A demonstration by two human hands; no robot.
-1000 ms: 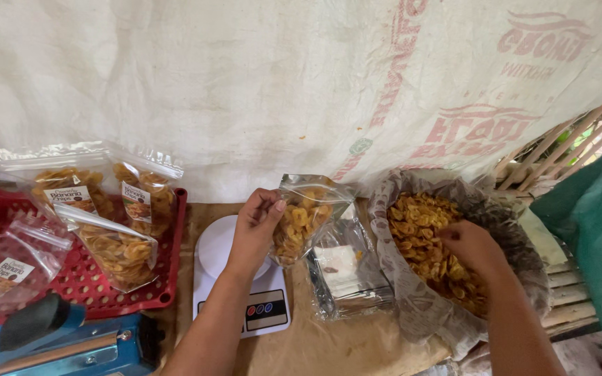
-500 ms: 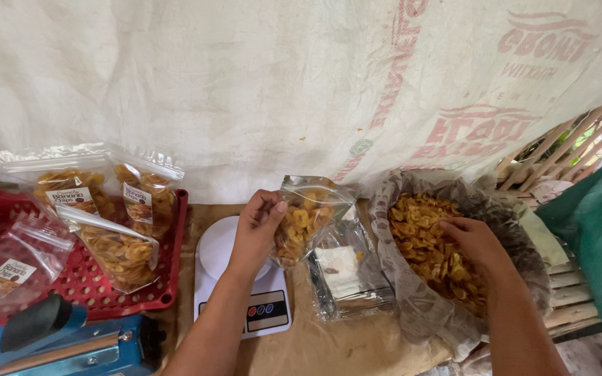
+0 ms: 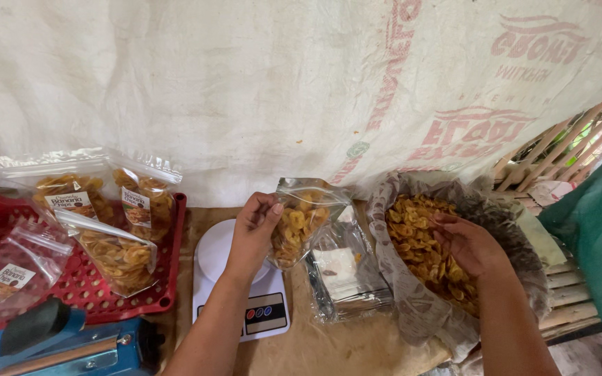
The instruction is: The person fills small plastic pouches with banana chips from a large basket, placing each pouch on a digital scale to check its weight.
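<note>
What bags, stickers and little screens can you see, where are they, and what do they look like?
Clear pouch: held by the left hand above the white scale, holding yellow chips.
Filled bags: red tray, left; clear, white-and-green stickers.
Empty pouches: clear stack, middle.
Scale panel: dark rectangle, coloured buttons.
Big chip bag: right hand inside.

Bare tabletop [image 3: 346,345] lies open between scale [image 3: 240,292] and chip sack [image 3: 419,313].
</note>
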